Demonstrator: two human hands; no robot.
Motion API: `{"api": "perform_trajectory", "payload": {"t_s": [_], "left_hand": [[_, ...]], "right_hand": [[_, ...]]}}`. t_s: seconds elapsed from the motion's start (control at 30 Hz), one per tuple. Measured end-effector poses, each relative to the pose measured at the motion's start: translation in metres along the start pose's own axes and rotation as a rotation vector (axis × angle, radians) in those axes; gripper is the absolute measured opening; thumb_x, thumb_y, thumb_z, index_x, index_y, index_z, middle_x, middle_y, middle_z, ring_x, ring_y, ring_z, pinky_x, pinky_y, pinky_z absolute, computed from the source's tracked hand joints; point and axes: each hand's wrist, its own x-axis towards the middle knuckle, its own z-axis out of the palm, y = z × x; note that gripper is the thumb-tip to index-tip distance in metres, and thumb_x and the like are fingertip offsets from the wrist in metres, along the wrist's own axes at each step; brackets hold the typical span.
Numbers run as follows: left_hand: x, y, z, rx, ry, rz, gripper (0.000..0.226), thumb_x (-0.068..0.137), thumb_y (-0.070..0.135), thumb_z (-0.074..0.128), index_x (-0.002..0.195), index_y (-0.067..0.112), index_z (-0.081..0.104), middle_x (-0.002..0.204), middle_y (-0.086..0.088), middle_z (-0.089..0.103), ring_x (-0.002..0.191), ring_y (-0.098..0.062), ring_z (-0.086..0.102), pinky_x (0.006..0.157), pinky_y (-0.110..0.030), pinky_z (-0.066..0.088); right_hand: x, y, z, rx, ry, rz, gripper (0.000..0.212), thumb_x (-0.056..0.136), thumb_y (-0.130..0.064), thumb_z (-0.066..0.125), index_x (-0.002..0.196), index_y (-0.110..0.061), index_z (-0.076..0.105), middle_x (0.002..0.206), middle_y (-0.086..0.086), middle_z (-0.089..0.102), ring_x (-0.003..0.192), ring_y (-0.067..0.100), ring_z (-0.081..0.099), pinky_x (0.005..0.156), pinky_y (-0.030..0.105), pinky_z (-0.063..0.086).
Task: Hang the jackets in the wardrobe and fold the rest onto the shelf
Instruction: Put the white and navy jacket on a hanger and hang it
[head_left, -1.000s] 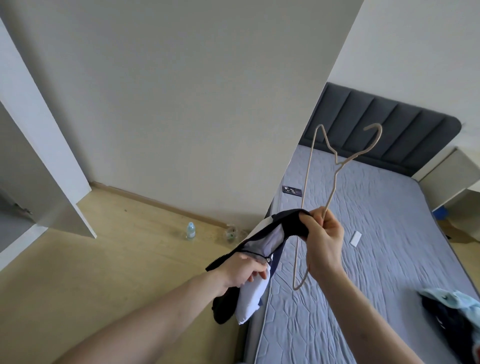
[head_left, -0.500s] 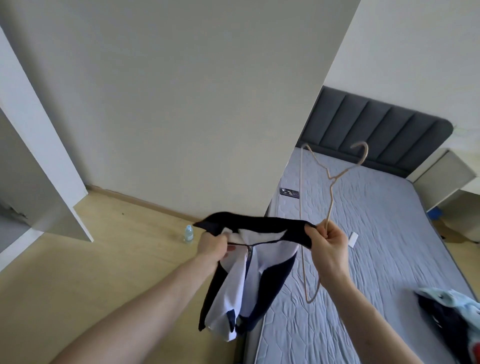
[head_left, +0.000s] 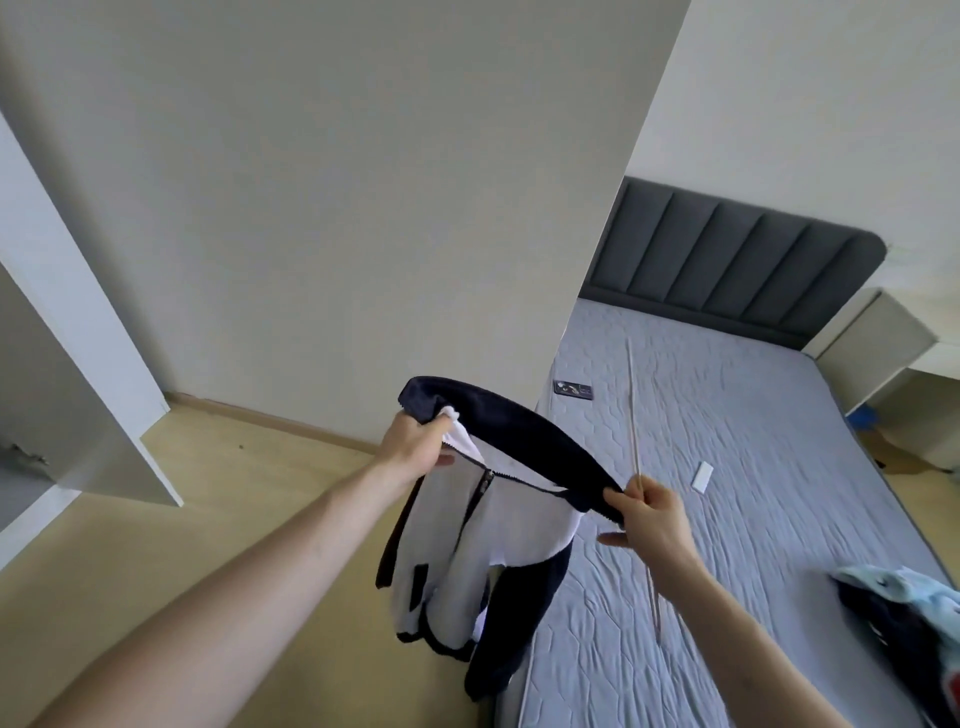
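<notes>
A home bedroom: a bed (head_left: 727, 467) with a grey quilted mattress and padded dark headboard (head_left: 737, 265) is standing against plain white walls, clothes (head_left: 904, 608) are lying at its right edge, beside a wooden floor (head_left: 156, 561).

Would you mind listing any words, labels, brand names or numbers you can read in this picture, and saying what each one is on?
No text can be read anywhere in this view.
Dark flat object on the mattress: pale markings, too small and blurred to read.
White card on the mattress: no print visible.
Jacket and hanger: no label or brand visible.
</notes>
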Motion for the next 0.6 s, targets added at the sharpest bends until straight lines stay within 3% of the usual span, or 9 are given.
{"api": "perform_trajectory", "payload": {"t_s": [0.07, 0.13, 0.2, 0.27, 0.33, 0.4, 0.47, 0.6], "left_hand": [[-0.003, 0.013, -0.001, -0.023, -0.087, 0.017, 0.029, 0.083, 0.032, 0.062, 0.093, 0.006, 0.069, 0.095, -0.008, 0.072, 0.093, -0.026, 0.072, 0.086, -0.041, 0.061], [-0.009, 0.022, 0.002, -0.042, -0.19, 0.045, 0.022, 0.078, 0.023, 0.055, 0.073, 0.004, 0.046, 0.077, -0.011, 0.046, 0.077, -0.023, 0.057, 0.072, -0.028, 0.052], [-0.012, 0.031, 0.003, -0.041, -0.239, 0.075, 0.022, 0.077, 0.023, 0.052, 0.071, 0.015, 0.033, 0.075, -0.006, 0.033, 0.064, -0.016, 0.044, 0.061, -0.026, 0.038], [-0.008, 0.036, 0.001, 0.02, -0.17, 0.1, 0.018, 0.082, 0.031, 0.056, 0.083, 0.015, 0.048, 0.075, -0.001, 0.047, 0.064, -0.014, 0.054, 0.067, -0.031, 0.045], [-0.001, 0.041, -0.002, 0.167, -0.084, 0.128, 0.027, 0.092, 0.036, 0.057, 0.108, 0.015, 0.055, 0.095, 0.0, 0.065, 0.086, -0.017, 0.065, 0.081, -0.035, 0.051], [0.005, 0.045, -0.007, 0.308, -0.019, 0.173, 0.024, 0.099, 0.032, 0.055, 0.116, 0.016, 0.052, 0.103, -0.001, 0.065, 0.094, -0.017, 0.063, 0.075, -0.029, 0.047], [0.01, 0.048, -0.009, 0.44, 0.017, 0.222, 0.018, 0.102, 0.028, 0.052, 0.115, 0.015, 0.05, 0.101, -0.003, 0.065, 0.092, -0.022, 0.062, 0.07, -0.031, 0.044], [0.018, 0.052, -0.015, 0.638, 0.068, 0.241, 0.014, 0.101, 0.021, 0.048, 0.111, 0.012, 0.052, 0.1, -0.01, 0.069, 0.091, -0.032, 0.063, 0.083, -0.043, 0.053]], "right_hand": [[-0.003, 0.007, -0.008, -0.146, -0.104, 0.003, 0.059, 0.095, -0.011, 0.071, 0.057, -0.028, 0.029, 0.057, -0.005, 0.034, 0.046, 0.012, 0.041, 0.047, 0.03, 0.047], [-0.006, 0.008, -0.014, -0.236, -0.179, -0.017, 0.059, 0.097, -0.021, 0.071, 0.059, -0.027, 0.027, 0.057, -0.006, 0.029, 0.047, 0.013, 0.028, 0.045, 0.027, 0.032], [-0.011, 0.0, -0.021, -0.327, -0.21, -0.074, 0.057, 0.097, -0.036, 0.071, 0.062, -0.023, 0.028, 0.056, -0.006, 0.03, 0.048, 0.011, 0.027, 0.046, 0.021, 0.026], [-0.018, -0.016, -0.028, -0.4, -0.187, -0.155, 0.056, 0.096, -0.051, 0.066, 0.06, -0.017, 0.04, 0.052, -0.008, 0.041, 0.046, 0.007, 0.032, 0.046, 0.02, 0.027], [-0.026, -0.034, -0.037, -0.385, -0.203, -0.208, 0.052, 0.096, -0.059, 0.054, 0.064, -0.019, 0.063, 0.054, -0.005, 0.056, 0.042, 0.005, 0.036, 0.045, 0.017, 0.029], [-0.035, -0.052, -0.047, -0.366, -0.238, -0.251, 0.044, 0.096, -0.058, 0.048, 0.077, -0.031, 0.078, 0.058, -0.001, 0.061, 0.04, 0.005, 0.035, 0.043, 0.016, 0.029], [-0.042, -0.068, -0.058, -0.38, -0.251, -0.311, 0.042, 0.094, -0.061, 0.046, 0.09, -0.038, 0.08, 0.055, 0.0, 0.056, 0.041, 0.006, 0.036, 0.045, 0.016, 0.029], [-0.055, -0.09, -0.072, -0.394, -0.291, -0.36, 0.037, 0.097, -0.061, 0.043, 0.1, -0.047, 0.077, 0.053, -0.002, 0.04, 0.048, 0.014, 0.032, 0.048, 0.026, 0.027]]}}
